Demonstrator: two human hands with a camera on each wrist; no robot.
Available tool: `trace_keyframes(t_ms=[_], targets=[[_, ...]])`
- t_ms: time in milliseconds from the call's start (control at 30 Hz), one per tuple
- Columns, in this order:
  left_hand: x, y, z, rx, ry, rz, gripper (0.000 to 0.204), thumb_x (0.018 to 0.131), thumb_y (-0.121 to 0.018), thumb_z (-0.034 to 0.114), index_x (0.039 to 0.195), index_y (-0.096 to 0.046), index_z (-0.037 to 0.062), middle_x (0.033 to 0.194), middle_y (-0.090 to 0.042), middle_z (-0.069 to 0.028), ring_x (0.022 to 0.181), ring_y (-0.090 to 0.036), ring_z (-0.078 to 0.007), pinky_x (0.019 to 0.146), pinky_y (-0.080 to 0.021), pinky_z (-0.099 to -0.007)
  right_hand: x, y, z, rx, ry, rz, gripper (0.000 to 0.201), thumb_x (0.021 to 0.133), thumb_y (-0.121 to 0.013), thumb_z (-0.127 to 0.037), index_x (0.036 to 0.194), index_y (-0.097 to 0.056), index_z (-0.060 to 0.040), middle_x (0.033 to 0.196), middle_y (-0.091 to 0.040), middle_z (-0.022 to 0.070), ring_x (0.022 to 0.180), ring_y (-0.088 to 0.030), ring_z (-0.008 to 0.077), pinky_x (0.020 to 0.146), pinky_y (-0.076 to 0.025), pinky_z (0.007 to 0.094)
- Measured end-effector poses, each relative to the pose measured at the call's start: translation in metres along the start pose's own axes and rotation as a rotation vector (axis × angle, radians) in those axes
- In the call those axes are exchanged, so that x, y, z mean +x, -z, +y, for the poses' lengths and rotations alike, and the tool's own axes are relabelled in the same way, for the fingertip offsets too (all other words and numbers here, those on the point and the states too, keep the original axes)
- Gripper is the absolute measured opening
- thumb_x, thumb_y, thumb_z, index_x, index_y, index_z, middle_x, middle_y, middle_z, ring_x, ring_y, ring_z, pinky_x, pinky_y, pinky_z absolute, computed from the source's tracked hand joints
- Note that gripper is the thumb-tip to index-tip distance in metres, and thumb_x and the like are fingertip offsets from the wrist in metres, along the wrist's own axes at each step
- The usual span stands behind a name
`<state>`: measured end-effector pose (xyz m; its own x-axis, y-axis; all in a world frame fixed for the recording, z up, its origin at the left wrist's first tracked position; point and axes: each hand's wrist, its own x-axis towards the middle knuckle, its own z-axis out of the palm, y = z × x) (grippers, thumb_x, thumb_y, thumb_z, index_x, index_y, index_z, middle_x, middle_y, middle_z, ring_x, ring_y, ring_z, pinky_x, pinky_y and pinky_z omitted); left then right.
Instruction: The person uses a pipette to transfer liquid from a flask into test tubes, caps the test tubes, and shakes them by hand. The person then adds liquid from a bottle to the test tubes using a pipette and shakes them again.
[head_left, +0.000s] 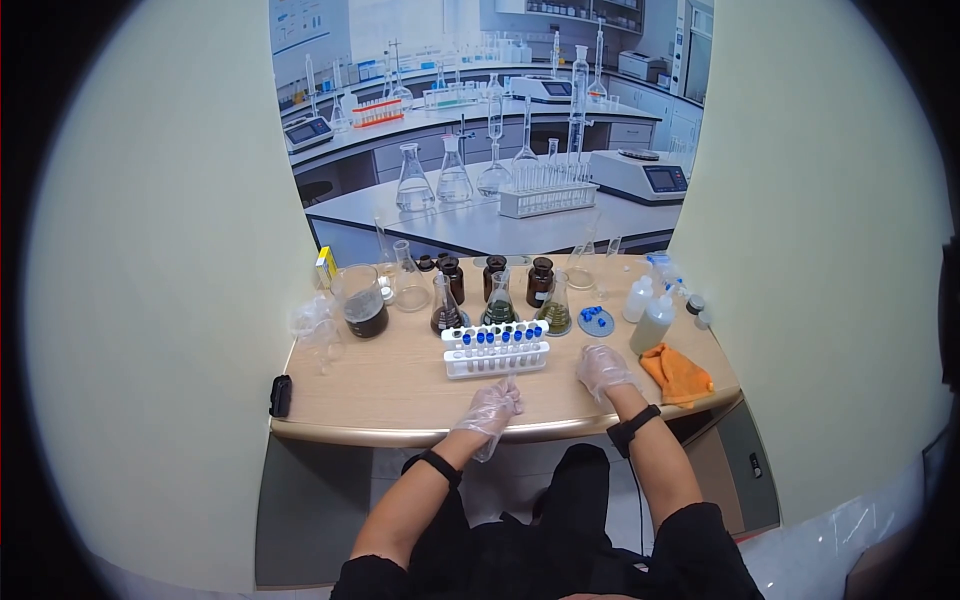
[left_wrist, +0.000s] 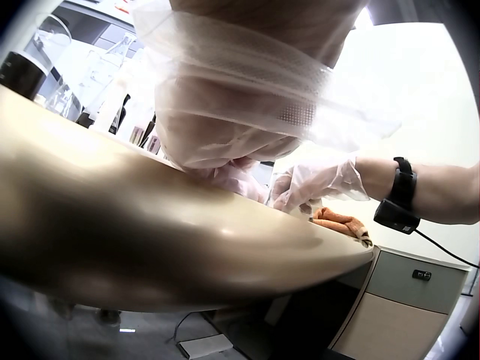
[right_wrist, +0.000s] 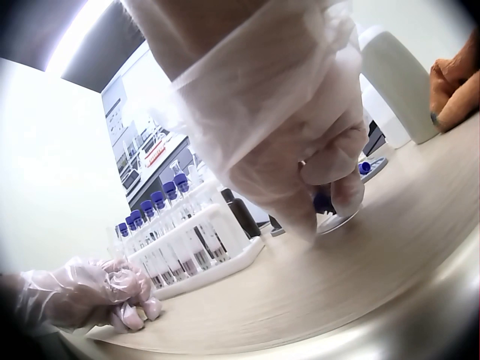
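Observation:
In front of me stands a white test tube rack [head_left: 497,362] holding several test tubes [right_wrist: 184,255] with blue stoppers [head_left: 490,338]. My gloved left hand [head_left: 497,405] rests by the table's front edge, just before the rack, with its fingers curled; whether they hold something I cannot tell. To the right of the rack, low over the table, is my gloved right hand [head_left: 605,370]. Its thumb and fingers pinch a blue stopper [right_wrist: 323,201], mostly hidden by the glove. Beyond that hand, a round dish [head_left: 596,322] carries several more blue stoppers.
Behind the rack stand three flasks of dark liquid [head_left: 499,312] and brown bottles [head_left: 540,282]. At the left is a large beaker [head_left: 364,314]. White plastic bottles [head_left: 652,325] and an orange cloth [head_left: 677,376] are at the right. A black object [head_left: 281,396] sits at the left edge.

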<state>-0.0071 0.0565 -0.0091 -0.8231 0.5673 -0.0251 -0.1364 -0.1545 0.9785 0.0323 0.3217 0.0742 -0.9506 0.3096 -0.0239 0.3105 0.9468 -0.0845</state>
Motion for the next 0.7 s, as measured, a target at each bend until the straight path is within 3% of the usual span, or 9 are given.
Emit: trace_keyframes(t_ms=[67,300,367,467,700], targets=[[0.002,-0.001,-0.001,-0.009,0.019,-0.028,0.007,0.104,-0.056,-0.001,0.105,-0.062,0.0029,0.084,-0.052,0.0019,0.074,-0.054,-0.0116,0.07,-0.05,-0.0281,-0.002,0.002,-0.001,0.015,-0.007,0.012,0.029,0.095,-0.056,-0.014,0.111,-0.078,-0.0043,0.115,-0.076,0.0232,0.111,-0.073,0.0367,0.097,-0.058,0.0433],[0.004,-0.002,-0.001,-0.052,0.056,-0.031,0.012,0.105,-0.056,-0.001,0.096,-0.059,0.0068,0.082,-0.05,0.0022,0.075,-0.053,-0.0113,0.07,-0.05,-0.0286,0.0,-0.003,0.003,0.04,0.02,0.029,0.033,0.095,-0.055,-0.022,0.109,-0.076,-0.0017,0.114,-0.075,0.0246,0.11,-0.072,0.0397,0.098,-0.056,0.0471],[0.002,-0.004,0.0,-0.203,0.058,-0.017,0.017,0.103,-0.055,-0.004,0.092,-0.057,0.0084,0.081,-0.049,0.0025,0.075,-0.053,-0.0116,0.071,-0.049,-0.0284,0.003,-0.006,0.006,0.034,0.023,0.023,0.033,0.095,-0.055,-0.023,0.109,-0.077,-0.0018,0.114,-0.075,0.0246,0.11,-0.072,0.0397,0.098,-0.056,0.0472],[-0.002,-0.005,0.008,-0.078,0.056,-0.041,0.019,0.101,-0.052,-0.008,0.093,-0.057,0.0082,0.082,-0.048,0.0025,0.075,-0.052,-0.012,0.071,-0.049,-0.0282,0.007,-0.014,0.008,0.012,0.052,0.033,0.032,0.095,-0.056,-0.022,0.107,-0.078,-0.0022,0.112,-0.075,0.0245,0.108,-0.073,0.0396,0.097,-0.057,0.0472],[-0.002,-0.007,0.008,-0.131,0.056,-0.022,0.02,0.099,-0.051,-0.011,0.092,-0.057,0.0074,0.083,-0.048,0.0022,0.074,-0.051,-0.0117,0.07,-0.048,-0.0285,0.004,-0.006,0.006,-0.01,0.053,0.021,0.03,0.093,-0.058,-0.022,0.102,-0.08,-0.0027,0.108,-0.076,0.0243,0.104,-0.074,0.0392,0.094,-0.058,0.0469]])
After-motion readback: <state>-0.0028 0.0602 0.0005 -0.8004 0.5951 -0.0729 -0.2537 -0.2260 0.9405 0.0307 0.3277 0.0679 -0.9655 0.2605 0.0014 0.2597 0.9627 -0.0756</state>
